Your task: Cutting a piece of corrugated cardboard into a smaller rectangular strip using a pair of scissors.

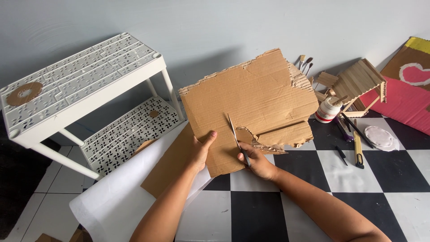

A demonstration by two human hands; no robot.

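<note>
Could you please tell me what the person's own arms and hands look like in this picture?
Both forearms are bare, with no sleeves in view. The left hand and right hand wear no gloves, and no rings, watch or bracelets are visible.

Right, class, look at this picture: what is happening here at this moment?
A person is cutting a large ragged sheet of brown cardboard above a black-and-white checkered floor. The left hand grips the sheet's lower edge, while the right hand works scissors up into it; a slit already runs into the sheet. A white plastic shelf stands to the left. To the right lie a glue bottle, brushes and a small house of wooden sticks.
</note>
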